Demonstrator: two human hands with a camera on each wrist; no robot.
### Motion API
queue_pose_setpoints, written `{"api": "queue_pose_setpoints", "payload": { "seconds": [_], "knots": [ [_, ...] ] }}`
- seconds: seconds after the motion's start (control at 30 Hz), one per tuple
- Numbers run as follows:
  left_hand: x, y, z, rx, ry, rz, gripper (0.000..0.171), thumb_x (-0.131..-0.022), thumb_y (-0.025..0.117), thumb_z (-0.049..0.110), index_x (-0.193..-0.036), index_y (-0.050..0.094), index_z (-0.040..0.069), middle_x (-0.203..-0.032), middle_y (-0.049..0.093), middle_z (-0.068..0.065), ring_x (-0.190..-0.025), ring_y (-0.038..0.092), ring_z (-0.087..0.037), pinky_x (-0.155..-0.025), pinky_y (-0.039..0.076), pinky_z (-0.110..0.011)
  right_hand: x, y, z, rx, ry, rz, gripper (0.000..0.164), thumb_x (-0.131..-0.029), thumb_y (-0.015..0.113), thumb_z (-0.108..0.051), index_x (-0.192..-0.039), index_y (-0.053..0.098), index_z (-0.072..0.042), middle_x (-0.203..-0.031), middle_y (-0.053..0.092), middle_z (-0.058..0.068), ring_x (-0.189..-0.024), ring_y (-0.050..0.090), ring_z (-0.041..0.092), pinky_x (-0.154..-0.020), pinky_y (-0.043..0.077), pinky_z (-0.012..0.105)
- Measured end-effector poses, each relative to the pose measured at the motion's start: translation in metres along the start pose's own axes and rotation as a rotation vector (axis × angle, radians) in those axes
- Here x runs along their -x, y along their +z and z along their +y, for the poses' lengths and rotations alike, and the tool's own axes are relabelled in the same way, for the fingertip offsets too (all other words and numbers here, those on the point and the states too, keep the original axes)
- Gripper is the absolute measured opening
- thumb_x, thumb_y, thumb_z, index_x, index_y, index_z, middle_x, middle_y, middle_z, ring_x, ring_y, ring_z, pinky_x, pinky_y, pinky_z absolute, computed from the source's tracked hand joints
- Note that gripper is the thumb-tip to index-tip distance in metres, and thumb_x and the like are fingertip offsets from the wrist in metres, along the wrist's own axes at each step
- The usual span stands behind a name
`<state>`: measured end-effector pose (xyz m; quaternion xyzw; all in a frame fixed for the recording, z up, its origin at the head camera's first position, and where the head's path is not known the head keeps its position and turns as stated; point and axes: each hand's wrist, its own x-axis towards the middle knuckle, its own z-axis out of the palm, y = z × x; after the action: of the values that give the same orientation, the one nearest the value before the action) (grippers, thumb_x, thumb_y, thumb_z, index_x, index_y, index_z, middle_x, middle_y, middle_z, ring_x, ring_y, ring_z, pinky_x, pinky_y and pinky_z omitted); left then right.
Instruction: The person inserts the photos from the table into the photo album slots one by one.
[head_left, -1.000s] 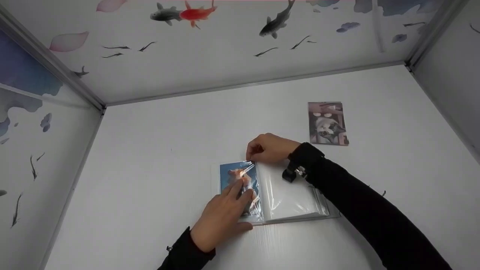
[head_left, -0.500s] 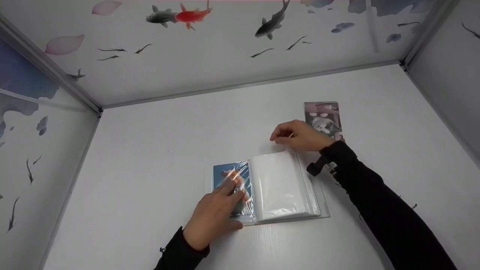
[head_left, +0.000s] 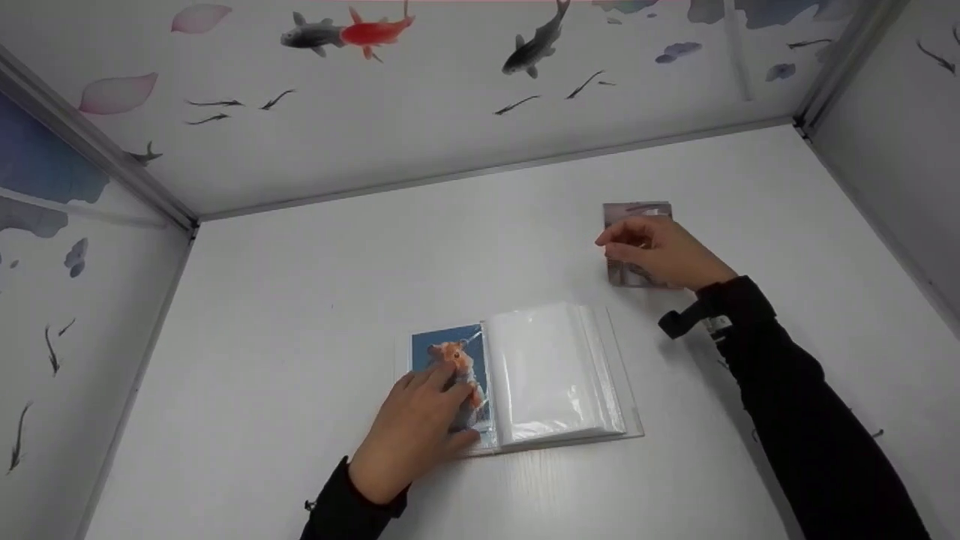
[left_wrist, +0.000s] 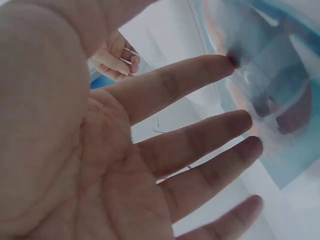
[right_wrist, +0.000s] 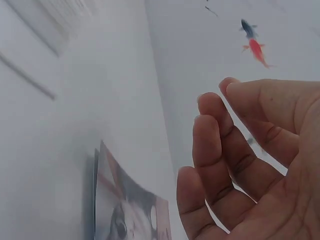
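Note:
An opened photo album [head_left: 547, 382] lies on the table, its right-hand page a glossy clear sleeve. In the left page sits a photo of a hamster [head_left: 456, 351] on blue. My left hand [head_left: 412, 431] rests on that page, its fingers nearly straight and spread across the photo's lower part. Up to the right, my right hand [head_left: 667, 251] is over a small stack of photos [head_left: 619, 274], the top one showing a cat. In the right wrist view the fingers are loosely bent with nothing between them, and the photos [right_wrist: 132, 215] show below the hand.
White panels [head_left: 420, 112] printed with fish and petals stand behind the table [head_left: 285, 360] and along both sides, joined by grey metal edging. A black camera mount [head_left: 679, 322] juts from the right wrist.
My right hand has left the album's top edge and moved up and right to the photo stack. My left hand stays on the hamster photo; the view has shifted slightly.

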<state>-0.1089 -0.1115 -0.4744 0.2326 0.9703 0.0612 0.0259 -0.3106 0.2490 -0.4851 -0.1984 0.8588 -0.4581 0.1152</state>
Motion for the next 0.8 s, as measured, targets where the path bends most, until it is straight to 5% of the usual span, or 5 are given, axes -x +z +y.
{"api": "queue_pose_setpoints", "payload": {
  "seconds": [0.23,0.37,0.57,0.8],
  "knots": [
    [-0.008,0.011,0.018,0.036,0.071,0.086,0.063,-0.085,0.079,0.042,-0.139,0.058,0.018,-0.144,0.055,-0.013,-0.129,0.059,-0.029,-0.101,0.051,-0.05,0.004,-0.026,0.021,0.106,0.099,0.103,0.036,-0.1,0.06,-0.038,-0.127,0.066,-0.016,-0.117,0.066,0.003,-0.104,0.057,0.015,-0.083,0.046,0.024],
    [-0.011,0.019,0.028,0.045,0.104,0.085,0.06,-0.09,0.073,0.042,-0.144,0.055,0.022,-0.152,0.049,-0.012,-0.135,0.054,-0.027,-0.102,0.052,-0.049,0.003,-0.036,0.029,0.165,0.161,0.122,0.037,-0.1,0.06,-0.038,-0.128,0.063,-0.014,-0.121,0.064,0.009,-0.111,0.056,0.022,-0.09,0.045,0.035],
    [-0.012,0.024,0.034,0.045,0.116,0.07,0.054,-0.095,0.066,0.043,-0.144,0.055,0.025,-0.156,0.044,-0.011,-0.139,0.05,-0.027,-0.105,0.048,-0.051,-0.005,-0.039,0.035,0.268,0.193,0.065,0.037,-0.1,0.06,-0.027,-0.133,0.058,-0.009,-0.135,0.057,0.02,-0.13,0.049,0.039,-0.105,0.04,0.058],
    [-0.014,0.026,0.037,0.048,0.118,0.081,0.053,-0.095,0.066,0.044,-0.143,0.056,0.024,-0.156,0.045,-0.012,-0.139,0.05,-0.029,-0.102,0.051,-0.05,-0.017,-0.034,0.04,0.346,0.166,-0.026,0.055,-0.097,0.065,-0.026,-0.148,0.048,-0.014,-0.144,0.052,0.02,-0.132,0.048,0.039,-0.109,0.039,0.057]
  ]
}}
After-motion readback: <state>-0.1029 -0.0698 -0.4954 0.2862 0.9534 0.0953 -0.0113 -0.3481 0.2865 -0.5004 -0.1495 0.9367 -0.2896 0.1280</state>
